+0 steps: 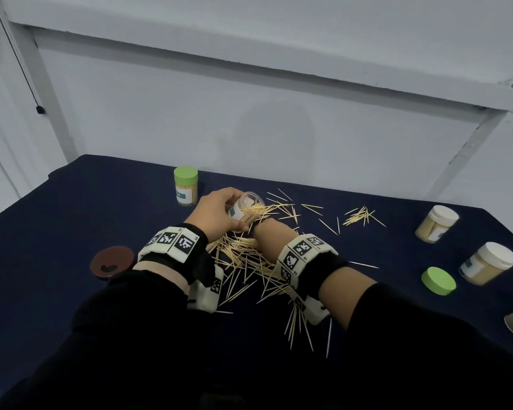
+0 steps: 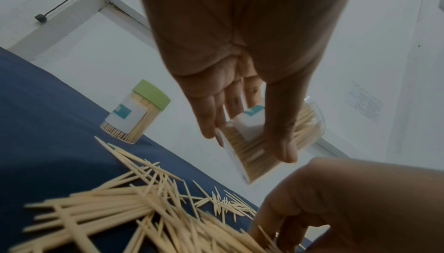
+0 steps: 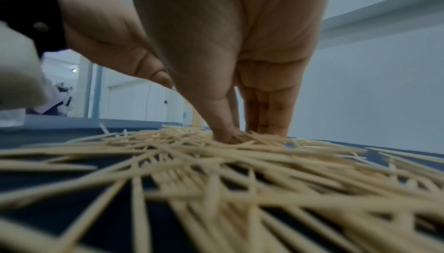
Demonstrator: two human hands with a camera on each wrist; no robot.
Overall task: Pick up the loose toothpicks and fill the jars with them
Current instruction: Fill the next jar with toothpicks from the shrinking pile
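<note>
Gripping tilted open jar [image 1: 245, 211], left hand [image 1: 216, 214] | right hand [image 1: 268, 236] pinching pale loose toothpicks [image 1: 243, 261]

The left hand [image 1: 216, 214] was raised at the far left, fingers and thumb curled in a grip. The right hand [image 1: 271, 236] (sleeve pushed back) reached down just beside it, fingertips [image 3: 224, 133] pointing downward together.

**Around the bench**

A dark blue cloth [image 1: 101, 202] covers the bench. A round brown lid [image 1: 112, 262] lies flat at its left side. Behind stands a pale wall [image 1: 249, 119], with a black cord [image 1: 18, 57] hanging at far left.
</note>
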